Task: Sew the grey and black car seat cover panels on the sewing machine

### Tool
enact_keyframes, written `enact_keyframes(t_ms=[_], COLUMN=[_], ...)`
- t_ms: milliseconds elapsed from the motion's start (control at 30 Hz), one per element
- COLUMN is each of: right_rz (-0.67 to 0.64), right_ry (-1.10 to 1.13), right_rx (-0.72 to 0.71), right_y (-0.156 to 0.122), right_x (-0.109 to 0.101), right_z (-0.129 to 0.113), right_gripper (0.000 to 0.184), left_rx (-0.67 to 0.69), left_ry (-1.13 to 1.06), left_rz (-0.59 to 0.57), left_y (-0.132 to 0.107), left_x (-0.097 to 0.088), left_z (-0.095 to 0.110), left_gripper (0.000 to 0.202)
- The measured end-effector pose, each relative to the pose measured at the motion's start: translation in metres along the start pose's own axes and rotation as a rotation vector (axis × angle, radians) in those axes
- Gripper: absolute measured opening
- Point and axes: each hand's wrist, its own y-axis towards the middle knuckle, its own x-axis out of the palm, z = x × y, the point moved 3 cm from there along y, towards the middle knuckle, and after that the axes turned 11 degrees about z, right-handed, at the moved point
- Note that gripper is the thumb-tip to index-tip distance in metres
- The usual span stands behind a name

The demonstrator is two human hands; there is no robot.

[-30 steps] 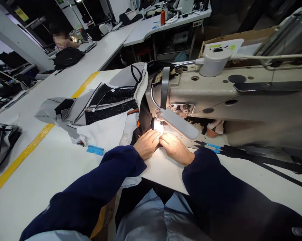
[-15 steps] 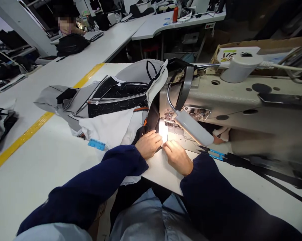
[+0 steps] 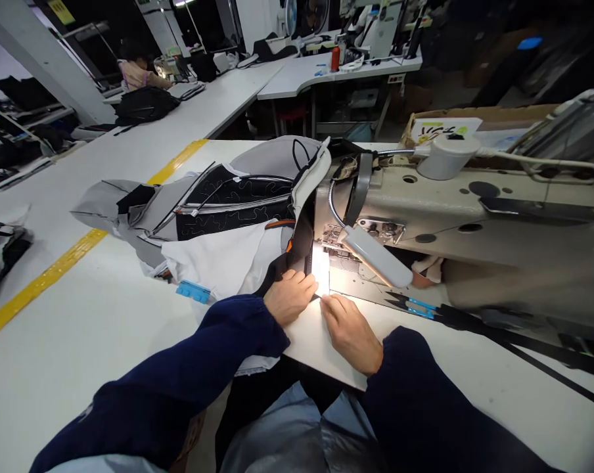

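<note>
A grey, white and black garment (image 3: 218, 217) lies bunched on the table to the left of a cream industrial sewing machine (image 3: 474, 223). My left hand (image 3: 290, 295) presses its curled fingers on the garment's dark edge just in front of the needle. My right hand (image 3: 351, 328) lies on the lit table beside it, fingers bent and pinching a thin dark strip near the presser foot. Both arms wear dark blue sleeves. The machine's small lamp (image 3: 376, 256) shines on the spot between the hands.
Blue-handled snips (image 3: 415, 307) and black straps (image 3: 524, 341) lie to the right under the machine arm. A blue clip (image 3: 193, 291) sits by the garment. A yellow line (image 3: 55, 269) crosses the table. Another person (image 3: 137, 69) sits far back left, among more tables and machines.
My right hand has slid back toward me, away from the needle. My left hand stays on the garment edge. The view has shifted slightly.
</note>
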Motion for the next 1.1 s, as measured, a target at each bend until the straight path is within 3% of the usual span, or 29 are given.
enact_keyframes(t_ms=[200,500,700,867,1100], right_rz=[0.071,0.043,0.033,0.021,0.06], right_ry=[-0.016,-0.068,-0.096,-0.073,-0.1], right_rx=[-0.035,-0.087,-0.13,-0.131,-0.161], right_y=[0.002,0.006,0.009,0.021,0.037], right_x=[-0.004,-0.002,0.001,0.007,0.015], right_z=[-0.006,-0.007,-0.001,0.014,0.033], right_gripper=[0.025,0.025,0.024,0.026,0.025], left_rx=[0.072,0.124,0.114,0.098,0.066], left_ry=[0.011,0.024,0.032,0.022,-0.003], left_rz=[0.103,0.188,0.172,0.097,0.084], left_y=[-0.005,-0.006,0.001,0.015,0.033], left_x=[0.006,0.012,0.015,0.026,0.036], left_z=[-0.003,-0.008,-0.013,-0.024,-0.041], left_gripper=[0.024,0.021,0.023,0.026,0.029])
